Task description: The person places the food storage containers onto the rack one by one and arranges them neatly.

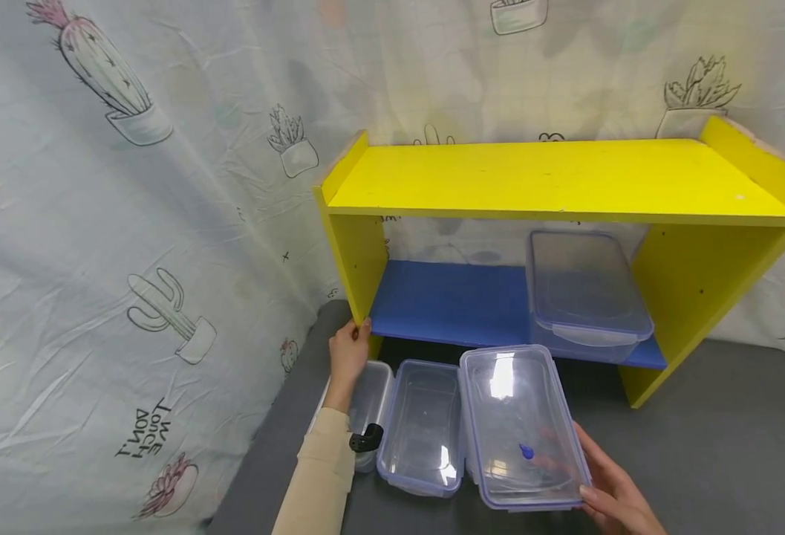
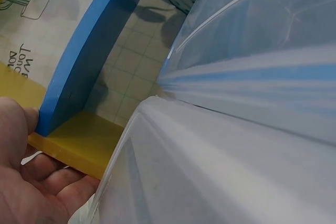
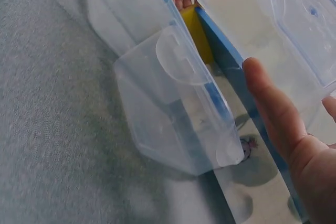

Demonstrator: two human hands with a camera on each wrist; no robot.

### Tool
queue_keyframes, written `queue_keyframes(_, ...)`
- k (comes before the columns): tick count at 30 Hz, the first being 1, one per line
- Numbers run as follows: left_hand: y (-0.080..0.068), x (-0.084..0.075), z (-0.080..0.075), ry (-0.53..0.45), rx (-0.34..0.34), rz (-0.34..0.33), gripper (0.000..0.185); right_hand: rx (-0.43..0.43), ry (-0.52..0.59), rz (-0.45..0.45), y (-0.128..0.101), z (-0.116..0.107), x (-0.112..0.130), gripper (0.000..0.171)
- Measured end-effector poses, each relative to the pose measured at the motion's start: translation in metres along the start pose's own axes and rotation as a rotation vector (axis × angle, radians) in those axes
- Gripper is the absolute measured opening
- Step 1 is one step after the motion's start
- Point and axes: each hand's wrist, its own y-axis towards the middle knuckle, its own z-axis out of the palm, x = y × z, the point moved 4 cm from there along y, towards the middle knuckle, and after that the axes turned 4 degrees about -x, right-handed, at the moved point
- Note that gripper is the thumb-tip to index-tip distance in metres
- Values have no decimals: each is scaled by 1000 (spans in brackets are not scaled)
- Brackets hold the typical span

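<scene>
A yellow shelf point(image 1: 552, 174) with a blue lower board point(image 1: 452, 301) stands on a grey table. My left hand point(image 1: 348, 353) grips the bottom front edge of its left side panel; in the left wrist view the hand point(image 2: 26, 182) curls round the yellow panel point(image 2: 79, 140) beside the blue board point(image 2: 79, 61). My right hand point(image 1: 609, 490) holds the near right corner of a clear lidded container point(image 1: 519, 423), fingers showing through the plastic underneath. In the right wrist view the thumb point(image 3: 273, 103) lies beside that container point(image 3: 299, 19).
An open clear container point(image 1: 425, 423) sits left of the held one, and a smaller one point(image 1: 372, 394) is partly hidden by my left arm. Another lidded container point(image 1: 582, 293) rests on the blue board at right. A cactus-print cloth point(image 1: 131, 260) hangs behind and to the left.
</scene>
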Motion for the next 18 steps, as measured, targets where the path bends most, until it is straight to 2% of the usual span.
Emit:
queue_keyframes(3, 0, -1, 1, -8, -2, -8, 27, 0, -17, -17, 5, 3, 1, 70)
queue_keyframes(8, -1, -2, 1, -23, -10, -1, 27, -89, -90, 35, 10, 6, 1, 69)
queue_keyframes(13, -1, -1, 2, -23, -13, 8, 26, -96, -124, 16, 13, 8, 0, 69)
queue_keyframes(18, -1, -1, 1, -25, -17, 14, 27, -216, -214, 39, 18, 9, 1, 66)
